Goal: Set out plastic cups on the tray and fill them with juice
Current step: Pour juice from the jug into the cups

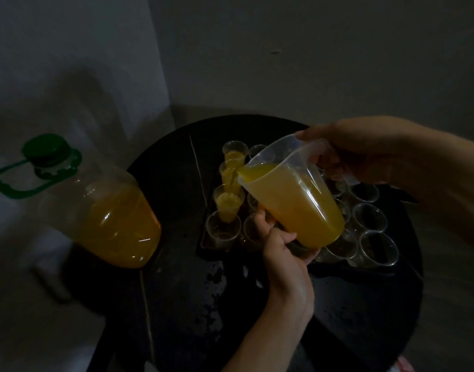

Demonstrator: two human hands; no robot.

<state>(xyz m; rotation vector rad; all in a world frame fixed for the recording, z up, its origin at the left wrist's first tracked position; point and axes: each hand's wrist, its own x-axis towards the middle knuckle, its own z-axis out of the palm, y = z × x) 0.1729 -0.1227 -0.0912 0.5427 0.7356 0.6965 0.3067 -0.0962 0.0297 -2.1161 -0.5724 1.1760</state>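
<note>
At the far left of the dark round table (pixel 176 304), a large clear bottle (pixel 109 216) with a green cap (pixel 46 151) is standing about half full of orange juice. It is sitting clear of the tray, probably so the supply is close without crowding the cups. Moving right, the near edge of the dark tray (pixel 203 247) is showing, and the leftmost column of plastic cups is taking juice. The two far cups (pixel 234 154) are already holding some, and a thin stream (pixel 232 181) is falling into the third cup (pixel 228 200). The nearest cup (pixel 223 232) in that column is looking almost empty. The clear jug (pixel 292 202) is tilting over the middle of the tray with its spout low and just above the third cup, most likely to keep the drop short and the splash small. The left hand (pixel 281 245) is cupping the jug's base from beneath with its fingers curled against the wall, seemingly to carry the weight and control the tilt. Further right, the right hand (pixel 351 154) is gripping the jug's handle with its fingers wrapped round it, raising the back end. At the right of the tray, several empty cups (pixel 368 217) are standing upright close together, waiting to be filled.
</note>
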